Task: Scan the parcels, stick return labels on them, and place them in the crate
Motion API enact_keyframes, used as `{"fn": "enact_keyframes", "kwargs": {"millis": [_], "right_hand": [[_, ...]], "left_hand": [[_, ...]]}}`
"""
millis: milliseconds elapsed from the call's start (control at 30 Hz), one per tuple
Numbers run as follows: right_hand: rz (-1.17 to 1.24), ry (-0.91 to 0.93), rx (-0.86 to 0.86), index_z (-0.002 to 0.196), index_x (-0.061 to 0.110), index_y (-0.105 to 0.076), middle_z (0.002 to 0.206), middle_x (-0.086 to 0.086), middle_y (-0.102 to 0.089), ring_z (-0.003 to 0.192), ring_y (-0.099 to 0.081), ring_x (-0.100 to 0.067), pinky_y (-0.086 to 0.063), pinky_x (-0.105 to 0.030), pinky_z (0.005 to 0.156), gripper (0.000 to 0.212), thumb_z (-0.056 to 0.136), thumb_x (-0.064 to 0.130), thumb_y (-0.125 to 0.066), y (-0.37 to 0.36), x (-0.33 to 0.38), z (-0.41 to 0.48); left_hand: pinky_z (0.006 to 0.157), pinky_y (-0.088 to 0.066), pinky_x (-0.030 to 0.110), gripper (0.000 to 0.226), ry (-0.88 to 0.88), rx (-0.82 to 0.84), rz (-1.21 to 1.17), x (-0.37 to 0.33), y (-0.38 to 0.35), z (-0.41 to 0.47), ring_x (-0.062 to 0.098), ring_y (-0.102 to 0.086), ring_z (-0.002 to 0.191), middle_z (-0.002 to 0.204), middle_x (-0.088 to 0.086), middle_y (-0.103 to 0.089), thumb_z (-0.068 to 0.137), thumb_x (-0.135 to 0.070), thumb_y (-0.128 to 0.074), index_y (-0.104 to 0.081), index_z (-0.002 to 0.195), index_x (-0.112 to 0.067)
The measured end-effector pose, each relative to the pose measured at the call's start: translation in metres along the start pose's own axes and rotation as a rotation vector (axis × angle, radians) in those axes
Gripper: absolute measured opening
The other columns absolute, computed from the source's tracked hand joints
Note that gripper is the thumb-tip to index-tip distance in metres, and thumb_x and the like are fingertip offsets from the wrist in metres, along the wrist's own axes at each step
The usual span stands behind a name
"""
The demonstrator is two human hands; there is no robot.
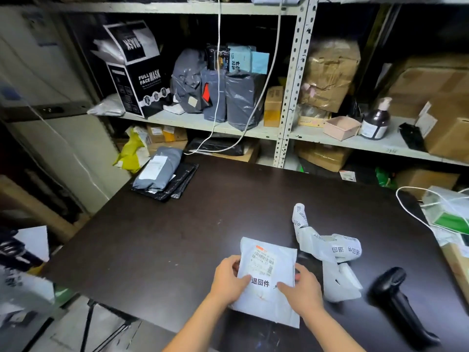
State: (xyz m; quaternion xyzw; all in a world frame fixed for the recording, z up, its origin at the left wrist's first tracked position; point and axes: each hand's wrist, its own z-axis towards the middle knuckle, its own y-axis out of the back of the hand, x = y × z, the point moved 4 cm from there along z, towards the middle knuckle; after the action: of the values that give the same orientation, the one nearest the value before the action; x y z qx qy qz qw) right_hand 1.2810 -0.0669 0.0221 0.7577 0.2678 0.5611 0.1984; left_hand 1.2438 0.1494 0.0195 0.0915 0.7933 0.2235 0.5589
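Left hand [228, 279] and right hand [303, 292] pinch the parcel [270, 262] on the desk [203, 224], fingers [229, 262] curled round its edges, thumbs on the return label [260, 282], presumably smoothing it down

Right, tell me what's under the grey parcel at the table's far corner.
The grey parcel lies on a stack of black bags; only their edges show, so their count and labels are hidden.

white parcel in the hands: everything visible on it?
White parcel: a flat white plastic mailer, slightly wrinkled, lying on the dark table near its front edge. A shipping label with barcodes sits on its upper half; below it a return sticker reads 退回件. The left hand grips its left edge and the right hand its right edge, both thumbs by the sticker.
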Motion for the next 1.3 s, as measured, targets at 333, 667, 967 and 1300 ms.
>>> {"fn": "enact_keyframes", "kwargs": {"millis": [333, 667, 967, 1300], "right_hand": [[0.049, 0.217, 0.24, 0.114, 0.029, -0.062, 0.092, 0.007, -0.068, 0.077, -0.065, -0.005, -0.045, -0.022, 0.056, 0.048, 0.074, 0.016, -0.083, -0.026, 0.058, -0.069], [-0.007, 0.413, 0.488, 0.12, 0.025, -0.066, 0.082, 0.012, -0.073, 0.072, -0.068, -0.003, -0.047, -0.022, 0.056, 0.052, 0.07, 0.016, -0.077, -0.122, 0.128, -0.187], [-0.146, 0.576, 0.638, 0.129, 0.024, -0.062, 0.083, 0.008, -0.066, 0.077, -0.061, -0.004, -0.04, -0.02, 0.058, 0.062, 0.071, 0.022, -0.082, -0.258, 0.19, -0.32], [-0.278, 0.709, 0.744, 0.118, 0.021, -0.066, 0.078, 0.014, -0.057, 0.076, -0.056, -0.011, -0.042, -0.028, 0.07, 0.049, 0.073, 0.015, -0.083, -0.41, 0.228, -0.439]], "left_hand": [[0.077, -0.047, 0.014, 0.04, 0.076, -0.315, 0.0, 0.01, 0.07, -0.123, 0.006, -0.061, 0.087, 0.111, -0.002, -0.066, 0.08, -0.018, -0.076, -0.067, 0.119, -0.022], [0.074, -0.051, 0.02, 0.041, 0.194, -0.609, -0.081, 0.084, 0.165, -0.265, 0.009, -0.063, 0.086, 0.108, 0.0, -0.069, 0.08, -0.014, -0.077, -0.067, 0.12, -0.021], [0.068, -0.049, 0.013, 0.029, 0.295, -0.768, -0.184, 0.189, 0.272, -0.392, 0.008, -0.064, 0.088, 0.103, -0.005, -0.069, 0.082, -0.013, -0.073, -0.065, 0.105, -0.027], [0.064, -0.046, 0.01, 0.028, 0.367, -0.883, -0.314, 0.324, 0.359, -0.498, -0.005, -0.061, 0.073, 0.092, -0.006, -0.07, 0.083, -0.004, -0.075, -0.067, 0.101, -0.024]]}}
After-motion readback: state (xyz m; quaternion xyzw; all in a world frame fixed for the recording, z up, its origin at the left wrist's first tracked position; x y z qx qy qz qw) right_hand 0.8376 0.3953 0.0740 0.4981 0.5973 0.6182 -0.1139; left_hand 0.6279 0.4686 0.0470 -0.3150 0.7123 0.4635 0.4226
